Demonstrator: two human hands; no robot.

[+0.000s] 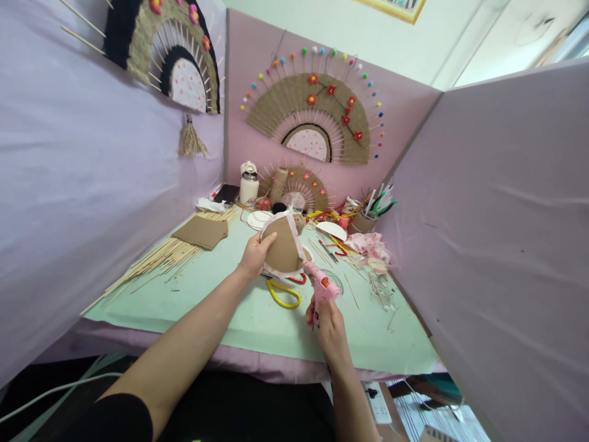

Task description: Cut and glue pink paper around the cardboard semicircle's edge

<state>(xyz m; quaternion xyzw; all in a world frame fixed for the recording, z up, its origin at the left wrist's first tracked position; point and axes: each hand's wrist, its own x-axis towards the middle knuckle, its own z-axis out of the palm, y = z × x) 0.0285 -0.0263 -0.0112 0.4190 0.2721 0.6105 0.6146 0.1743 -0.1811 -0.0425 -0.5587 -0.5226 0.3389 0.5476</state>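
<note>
My left hand grips the left edge of a half-round cardboard piece, thumb on its brown face. A pale fabric or paper border runs around the piece's rim. In my right hand is a pink hot glue gun, fingers wrapped round its handle. Its nozzle points up and left at the lower right edge of the cardboard; whether it touches cannot be made out. Below the piece lie scissors with a yellow handle, partly hidden behind it.
Wooden sticks and a cardboard offcut lie left. A white bottle stands at the back. At right are a tool holder, pink fabric scraps and a pen. Decorated fans hang on the partitions.
</note>
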